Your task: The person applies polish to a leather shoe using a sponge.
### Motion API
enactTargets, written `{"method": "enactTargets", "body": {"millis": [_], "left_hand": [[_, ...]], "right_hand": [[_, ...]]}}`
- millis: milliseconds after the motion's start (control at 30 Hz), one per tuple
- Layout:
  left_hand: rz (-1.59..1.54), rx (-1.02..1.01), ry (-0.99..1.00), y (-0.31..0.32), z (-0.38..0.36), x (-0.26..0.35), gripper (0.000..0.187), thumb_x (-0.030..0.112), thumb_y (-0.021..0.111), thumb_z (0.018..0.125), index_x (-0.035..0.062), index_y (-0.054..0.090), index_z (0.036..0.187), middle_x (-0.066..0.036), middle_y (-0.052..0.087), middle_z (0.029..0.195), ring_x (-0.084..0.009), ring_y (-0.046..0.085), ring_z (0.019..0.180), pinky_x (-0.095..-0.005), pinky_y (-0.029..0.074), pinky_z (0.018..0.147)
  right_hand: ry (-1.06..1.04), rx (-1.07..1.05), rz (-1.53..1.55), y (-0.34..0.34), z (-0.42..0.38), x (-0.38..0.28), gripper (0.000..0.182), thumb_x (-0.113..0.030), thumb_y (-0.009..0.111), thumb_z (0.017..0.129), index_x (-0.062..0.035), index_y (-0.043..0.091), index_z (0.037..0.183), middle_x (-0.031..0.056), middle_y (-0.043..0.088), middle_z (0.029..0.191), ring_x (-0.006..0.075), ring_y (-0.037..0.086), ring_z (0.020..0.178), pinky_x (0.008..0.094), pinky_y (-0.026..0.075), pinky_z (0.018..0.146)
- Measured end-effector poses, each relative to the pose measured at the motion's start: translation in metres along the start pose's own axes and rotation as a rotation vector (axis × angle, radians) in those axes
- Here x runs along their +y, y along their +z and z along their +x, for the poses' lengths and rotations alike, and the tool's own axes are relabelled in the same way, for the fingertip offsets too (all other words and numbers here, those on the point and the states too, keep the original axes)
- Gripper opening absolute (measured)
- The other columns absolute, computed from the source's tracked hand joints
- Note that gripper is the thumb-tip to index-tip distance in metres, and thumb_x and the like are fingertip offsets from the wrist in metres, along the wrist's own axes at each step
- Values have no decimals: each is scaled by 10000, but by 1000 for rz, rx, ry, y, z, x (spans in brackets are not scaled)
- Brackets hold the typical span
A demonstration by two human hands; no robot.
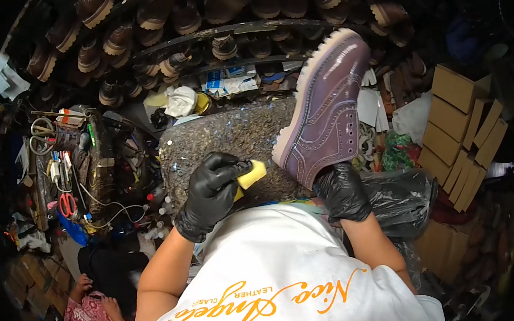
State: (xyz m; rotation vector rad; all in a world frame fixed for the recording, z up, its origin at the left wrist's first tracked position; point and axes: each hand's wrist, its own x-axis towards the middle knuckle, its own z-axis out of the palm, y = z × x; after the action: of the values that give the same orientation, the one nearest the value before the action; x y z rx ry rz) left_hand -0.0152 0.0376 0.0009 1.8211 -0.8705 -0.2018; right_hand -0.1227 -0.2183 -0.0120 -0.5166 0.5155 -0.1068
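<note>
My right hand (342, 195), in a black glove, grips a purple brogue shoe (325, 111) with a pale lugged sole at its heel end, toe pointing away from me. My left hand (211, 193), also in a black glove, pinches a small yellow sponge (253, 173) just left of the shoe's heel, not touching it. Both hands hover over a speckled grey work surface (228, 136). My white shirt with orange lettering fills the bottom of the view.
Curved racks of brown shoes (160, 14) line the back. Tools, wires and red scissors (68, 204) crowd the left. Flat cardboard boxes (456, 123) stack at the right beside a black plastic bag (403, 198). Another person's hands (91, 305) show at lower left.
</note>
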Motion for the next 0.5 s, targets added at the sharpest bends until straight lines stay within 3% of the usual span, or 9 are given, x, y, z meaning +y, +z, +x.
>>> {"method": "enactTargets", "body": {"millis": [100, 167, 233, 267, 367, 500], "left_hand": [[-3, 82, -16, 8, -12, -11, 363, -106, 635, 745, 31, 757, 1058, -165, 663, 1076, -289, 659, 1002, -352, 536, 843], [-10, 83, -27, 9, -16, -21, 381, -132, 603, 755, 14, 744, 1078, -153, 650, 1120, -261, 647, 1039, -338, 533, 872], [-65, 178, -89, 9, -14, -22, 403, -156, 565, 782, 1, 724, 1117, -145, 650, 1122, -234, 641, 1056, -325, 528, 892], [-28, 251, -116, 10, -13, -29, 375, -142, 586, 781, 10, 730, 1092, -165, 676, 1095, -287, 673, 1011, -361, 538, 903], [49, 384, -22, 8, 2, -32, 353, -129, 592, 851, 13, 711, 1152, -147, 665, 1090, -251, 669, 1009, -328, 533, 889], [131, 488, 2, -1, 45, -5, 363, -132, 595, 865, 8, 698, 1183, -150, 657, 1084, -240, 671, 998, -321, 543, 848]], "right_hand": [[93, 80, 108, -11, -7, -2, 477, -313, 429, 1080, -84, 386, 1496, 128, 459, 1502, 295, 477, 1352, 454, 380, 1171], [265, -254, 625, -18, -6, -7, 567, -421, 364, 1080, -85, 313, 1534, 149, 363, 1556, 287, 370, 1426, 451, 284, 1217], [299, -299, 507, -57, -1, -3, 553, -402, 354, 1084, -84, 313, 1535, 144, 364, 1558, 281, 379, 1423, 444, 302, 1208], [343, -347, 400, -73, 2, -2, 541, -383, 344, 1087, -84, 314, 1536, 139, 366, 1560, 275, 387, 1421, 437, 320, 1200], [425, -247, 571, -82, 6, -5, 482, -299, 328, 1097, -82, 349, 1527, 115, 376, 1562, 255, 387, 1417, 402, 303, 1212], [487, -256, 572, -64, -1, -11, 515, -322, 359, 1092, -59, 320, 1533, 111, 391, 1548, 247, 390, 1414, 390, 310, 1209]]}}
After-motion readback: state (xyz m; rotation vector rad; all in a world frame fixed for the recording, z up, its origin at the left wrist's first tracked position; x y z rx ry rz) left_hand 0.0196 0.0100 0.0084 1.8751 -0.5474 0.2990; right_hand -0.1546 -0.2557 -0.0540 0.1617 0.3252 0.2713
